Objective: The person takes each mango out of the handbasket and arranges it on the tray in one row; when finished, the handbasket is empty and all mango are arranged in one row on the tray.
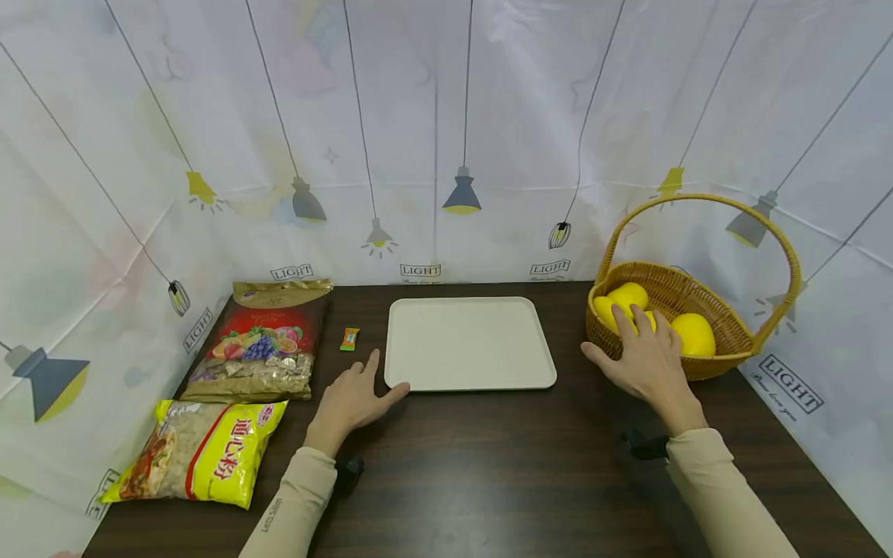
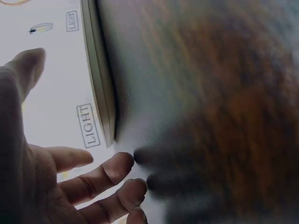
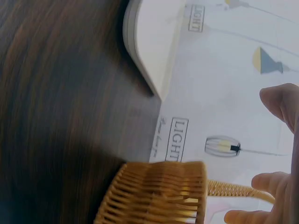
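My left hand (image 1: 354, 404) is beside the lower left corner of a white rectangular tray (image 1: 467, 341), fingers spread and holding nothing. A small orange and green wrapped candy (image 1: 349, 339) lies just beyond its fingertips. In the left wrist view the fingertips (image 2: 122, 163) hang low by the dark tabletop, close to the tray's edge (image 2: 100, 84). On the right, my right hand (image 1: 647, 373) reaches over the front rim of a wicker basket (image 1: 722, 310), overlapping the yellow lemons (image 1: 694, 335) inside. Its fingers look loosely bent in the right wrist view, above the basket's side (image 3: 159, 186).
At the left lie a red and gold bag of mixed fruit candy (image 1: 268, 333) and a yellow bag of pasta (image 1: 209, 453). The basket's tall arched handle (image 1: 698, 198) rises above it. A white printed curtain (image 1: 432, 116) borders the dark wooden table (image 1: 481, 480) behind and at both sides.
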A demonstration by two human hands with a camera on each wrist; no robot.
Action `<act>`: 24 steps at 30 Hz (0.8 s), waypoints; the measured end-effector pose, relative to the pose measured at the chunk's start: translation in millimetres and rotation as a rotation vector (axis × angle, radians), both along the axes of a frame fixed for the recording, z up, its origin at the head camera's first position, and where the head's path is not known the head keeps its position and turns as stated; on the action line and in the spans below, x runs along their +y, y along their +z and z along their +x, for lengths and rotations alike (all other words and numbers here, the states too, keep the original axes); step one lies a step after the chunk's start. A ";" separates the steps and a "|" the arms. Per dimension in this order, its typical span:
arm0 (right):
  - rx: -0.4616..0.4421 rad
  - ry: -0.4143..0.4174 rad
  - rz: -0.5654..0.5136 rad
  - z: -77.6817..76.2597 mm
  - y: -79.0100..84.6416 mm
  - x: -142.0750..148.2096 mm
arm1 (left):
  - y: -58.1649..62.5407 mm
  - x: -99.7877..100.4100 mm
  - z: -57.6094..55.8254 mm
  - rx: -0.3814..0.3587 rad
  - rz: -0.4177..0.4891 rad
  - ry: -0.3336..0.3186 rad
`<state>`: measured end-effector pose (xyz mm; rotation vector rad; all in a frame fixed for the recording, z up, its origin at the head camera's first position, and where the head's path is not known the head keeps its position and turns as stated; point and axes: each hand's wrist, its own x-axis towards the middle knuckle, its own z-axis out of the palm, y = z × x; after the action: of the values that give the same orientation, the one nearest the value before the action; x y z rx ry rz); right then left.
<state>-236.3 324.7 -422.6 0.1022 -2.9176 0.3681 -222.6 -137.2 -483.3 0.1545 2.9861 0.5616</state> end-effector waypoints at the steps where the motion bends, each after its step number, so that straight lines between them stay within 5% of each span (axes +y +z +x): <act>1: 0.000 -0.005 0.000 -0.4 0.3 2.4 | -0.3 -0.3 -0.8 -0.013 0.015 -0.002; 24: -0.070 -0.066 -0.041 -28.8 -5.0 41.9 | -7.4 0.3 -8.4 -0.034 0.018 -0.021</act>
<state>-265.0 366.7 -427.6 -0.0137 -2.9714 0.4287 -231.0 -136.9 -490.7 0.1761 2.9434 0.5831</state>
